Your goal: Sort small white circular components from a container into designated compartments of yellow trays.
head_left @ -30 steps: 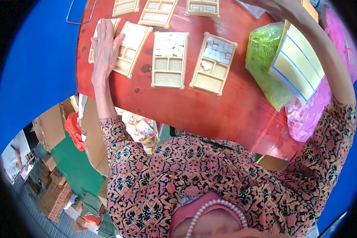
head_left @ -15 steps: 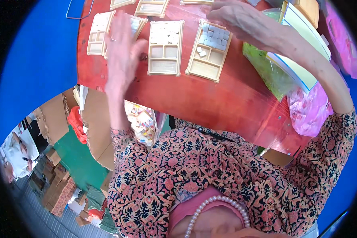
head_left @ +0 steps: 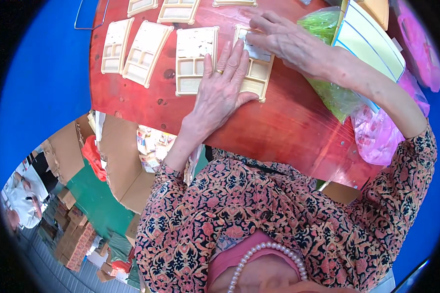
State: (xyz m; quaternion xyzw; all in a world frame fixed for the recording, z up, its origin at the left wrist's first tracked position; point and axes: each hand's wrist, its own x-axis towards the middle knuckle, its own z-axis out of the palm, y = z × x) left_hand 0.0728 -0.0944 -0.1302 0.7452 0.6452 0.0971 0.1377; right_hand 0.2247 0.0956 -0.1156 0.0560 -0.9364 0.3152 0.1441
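A cream compartment tray (head_left: 255,88) lies tilted on the red table, with whitish small blocks (head_left: 256,52) filling its large far section. My left hand (head_left: 220,93) stretches flat over this tray's left side, fingers out and the tips by the blocks; a ring is on one finger. From the right, my right hand (head_left: 291,44) reaches over the tray's far end, its fingers apart and bent above the blocks. I see nothing held in either hand. Just left stands another tray (head_left: 188,90) with white blocks in its far section, partly covered by my left fingers.
Two more filled trays (head_left: 138,71) stand further left, and several others line the table's far edge. At right lie a green plastic bag (head_left: 322,24), yellowish sheets with blue borders (head_left: 371,39) and a pink bag (head_left: 376,136). A cardboard box (head_left: 122,161) with small packets stands below left.
My left hand has swung right from the left trays to the tray by my right hand. The second tray from the left now sits straighter and nearer. My right hand has lowered slightly.
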